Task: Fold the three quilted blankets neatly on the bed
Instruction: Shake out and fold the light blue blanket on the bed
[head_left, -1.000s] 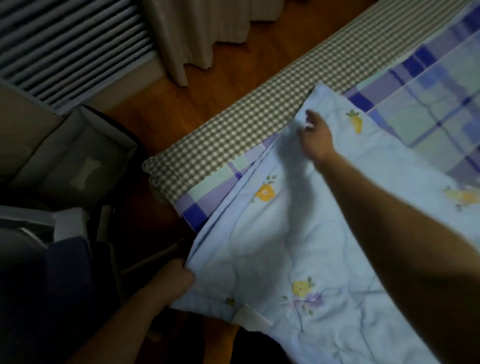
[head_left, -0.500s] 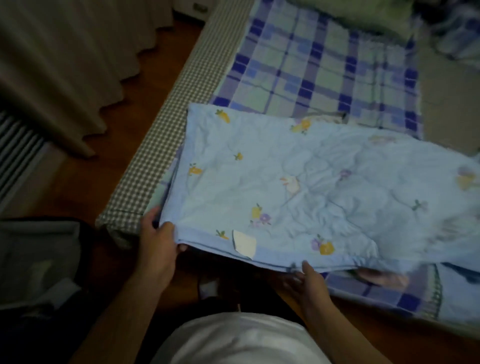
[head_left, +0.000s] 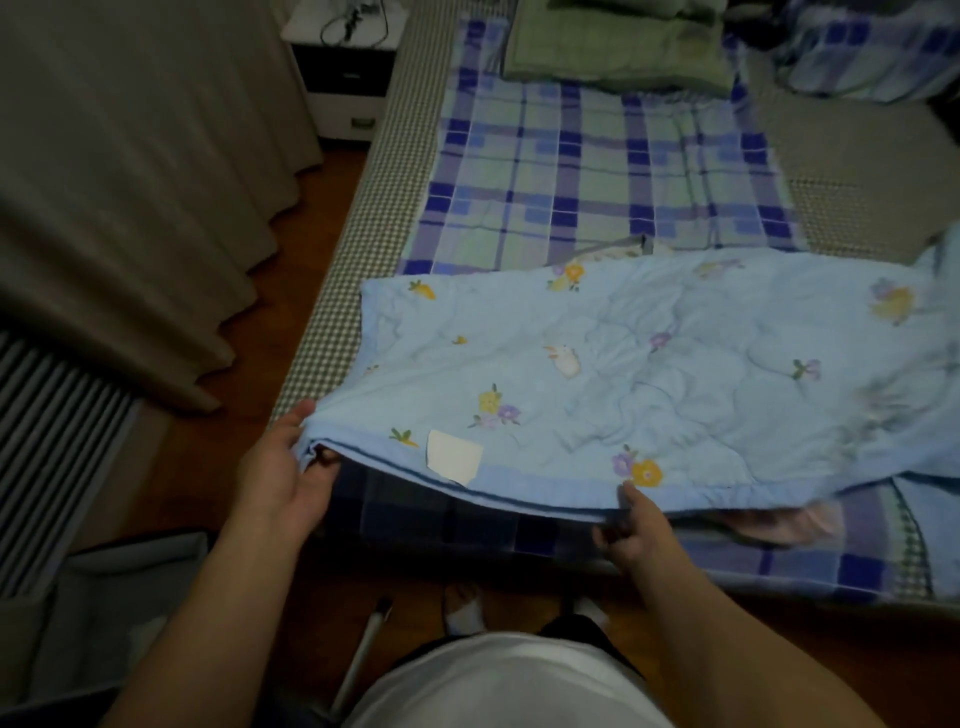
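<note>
Blanket (head_left: 649, 374), light blue: left grip (head_left: 283, 480) pinches its near-left corner, right grip (head_left: 631, 527) pinches near hem; rest spreads beyond on bed (head_left: 337, 312).

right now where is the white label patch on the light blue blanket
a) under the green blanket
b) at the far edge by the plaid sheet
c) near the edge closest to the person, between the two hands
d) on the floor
c: the white label sits on the light blue blanket by its near edge, with the left hand gripping the near corner on one side and the right hand pinching the edge on the other.
</note>
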